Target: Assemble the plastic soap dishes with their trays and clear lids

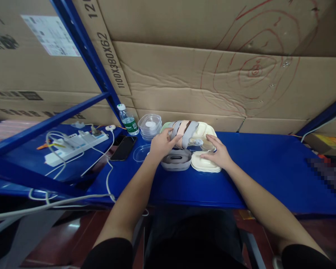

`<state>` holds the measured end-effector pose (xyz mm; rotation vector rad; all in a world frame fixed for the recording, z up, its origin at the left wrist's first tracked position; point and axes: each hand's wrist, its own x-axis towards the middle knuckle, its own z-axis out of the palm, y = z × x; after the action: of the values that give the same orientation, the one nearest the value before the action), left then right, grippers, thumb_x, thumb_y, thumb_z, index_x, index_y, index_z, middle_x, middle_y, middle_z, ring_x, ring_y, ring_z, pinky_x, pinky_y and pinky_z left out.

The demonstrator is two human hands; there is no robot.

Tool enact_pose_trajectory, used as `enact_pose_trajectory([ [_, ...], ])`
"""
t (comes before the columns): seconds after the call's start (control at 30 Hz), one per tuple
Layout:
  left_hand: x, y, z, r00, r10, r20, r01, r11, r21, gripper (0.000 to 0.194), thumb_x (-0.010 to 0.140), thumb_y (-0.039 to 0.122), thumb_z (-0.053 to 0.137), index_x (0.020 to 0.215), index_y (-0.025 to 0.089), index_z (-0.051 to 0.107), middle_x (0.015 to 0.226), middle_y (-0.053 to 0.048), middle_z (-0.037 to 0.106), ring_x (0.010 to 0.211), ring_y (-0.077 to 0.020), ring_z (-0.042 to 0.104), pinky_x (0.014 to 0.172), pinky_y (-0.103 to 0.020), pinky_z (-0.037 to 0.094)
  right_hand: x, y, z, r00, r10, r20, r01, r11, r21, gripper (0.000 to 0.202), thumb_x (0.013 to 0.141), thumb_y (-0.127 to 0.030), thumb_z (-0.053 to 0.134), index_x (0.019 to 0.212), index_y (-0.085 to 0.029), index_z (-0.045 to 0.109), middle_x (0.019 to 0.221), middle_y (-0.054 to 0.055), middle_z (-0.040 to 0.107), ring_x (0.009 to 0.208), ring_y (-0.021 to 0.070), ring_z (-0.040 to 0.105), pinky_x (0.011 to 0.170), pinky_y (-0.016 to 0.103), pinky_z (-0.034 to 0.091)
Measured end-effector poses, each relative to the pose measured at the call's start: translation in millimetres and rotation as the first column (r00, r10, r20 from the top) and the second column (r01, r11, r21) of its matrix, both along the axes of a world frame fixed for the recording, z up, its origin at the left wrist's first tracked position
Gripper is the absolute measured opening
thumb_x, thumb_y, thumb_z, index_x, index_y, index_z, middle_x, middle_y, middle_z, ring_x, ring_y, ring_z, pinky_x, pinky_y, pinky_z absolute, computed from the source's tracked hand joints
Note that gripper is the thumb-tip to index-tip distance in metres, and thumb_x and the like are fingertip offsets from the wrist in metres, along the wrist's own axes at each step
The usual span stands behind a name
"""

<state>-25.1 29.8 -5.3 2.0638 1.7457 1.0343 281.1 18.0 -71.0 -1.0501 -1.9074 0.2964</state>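
My left hand (162, 144) is closed on the left part of a row of upright grey and pink band-like frames (181, 130), thumb in front, index finger on the side. A wider grey frame (192, 131) leans at the row's right end. My right hand (220, 153) is curved around the right side of a clear container (204, 143), its thumb over a stack of cream lids (203, 164). Cream trays or lids (205, 129) stand behind the container. Beside the lids lies a stack of grey oval frames (176, 160). A pale green piece (165, 127) is partly hidden behind my left hand.
Stacked clear containers (150, 129), a clear lid (140, 153), a water bottle (128, 121) and a phone (123, 148) are on the left of the blue table (257, 168). Further left, a power strip (75, 147) trails cables. Cardboard (170, 71) stands behind.
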Motion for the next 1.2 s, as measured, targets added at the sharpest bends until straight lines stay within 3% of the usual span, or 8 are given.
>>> enact_pose_trajectory([
  [0.43, -4.0, 4.4, -2.3, 0.996, -0.012, 0.093, 0.008, 0.999, 0.044, 0.061, 0.093, 0.057, 0.072, 0.137, 0.016, 0.067, 0.083, -0.003, 0.068, 0.086, -0.0267, 0.070, 0.082, -0.038, 0.051, -7.3, 9.0, 12.8, 0.998, -0.053, -0.020, 0.054, 0.998, 0.030, 0.100, 0.068, -0.076, 0.091, 0.152, -0.028, 0.063, 0.155, 0.017, 0.062, 0.145, 0.0418, 0.058, 0.124, 0.067, 0.043],
  [0.67, -8.2, 15.0, -9.1, 0.968, -0.028, 0.247, 0.015, 0.998, 0.055, 0.072, 0.086, 0.054, 0.080, 0.144, 0.015, 0.062, 0.089, -0.003, 0.067, 0.084, -0.0235, 0.068, 0.083, -0.037, 0.054, -10.3, 16.6, 22.4, 0.997, -0.065, -0.029, 0.067, 0.996, 0.065, 0.097, 0.069, -0.073, 0.091, 0.150, -0.027, 0.064, 0.154, 0.017, 0.062, 0.144, 0.0409, 0.059, 0.123, 0.065, 0.044],
  [0.77, -10.9, 21.1, -13.8, 0.958, -0.019, 0.287, 0.006, 0.999, 0.045, 0.073, 0.085, 0.054, 0.081, 0.144, 0.016, 0.060, 0.090, -0.002, 0.067, 0.084, -0.0228, 0.069, 0.083, -0.036, 0.055, -14.6, 22.6, 29.7, 0.998, -0.059, -0.031, 0.062, 0.995, 0.080, 0.093, 0.069, -0.072, 0.092, 0.147, -0.027, 0.067, 0.152, 0.017, 0.063, 0.144, 0.0414, 0.058, 0.124, 0.065, 0.043],
  [1.03, -21.5, 36.8, -21.0, 0.920, 0.035, 0.391, -0.071, 0.994, 0.078, 0.055, 0.095, 0.052, 0.073, 0.135, 0.015, 0.065, 0.084, -0.001, 0.065, 0.081, -0.0203, 0.068, 0.081, -0.033, 0.054, -34.5, 42.4, 55.1, 0.997, -0.071, -0.010, 0.072, 0.994, 0.077, 0.088, 0.070, -0.058, 0.095, 0.148, -0.029, 0.066, 0.151, 0.014, 0.062, 0.139, 0.0409, 0.061, 0.121, 0.066, 0.047],
  [1.2, -24.2, 42.6, -23.1, 0.873, 0.068, 0.483, -0.118, 0.990, 0.074, 0.057, 0.096, 0.048, 0.074, 0.139, 0.014, 0.060, 0.088, -0.003, 0.069, 0.087, -0.0219, 0.070, 0.084, -0.034, 0.055, -46.1, 56.3, 67.7, 0.998, -0.069, 0.000, 0.069, 0.993, 0.096, 0.089, 0.071, -0.059, 0.095, 0.149, -0.026, 0.065, 0.150, 0.016, 0.063, 0.140, 0.0405, 0.060, 0.124, 0.064, 0.044],
])
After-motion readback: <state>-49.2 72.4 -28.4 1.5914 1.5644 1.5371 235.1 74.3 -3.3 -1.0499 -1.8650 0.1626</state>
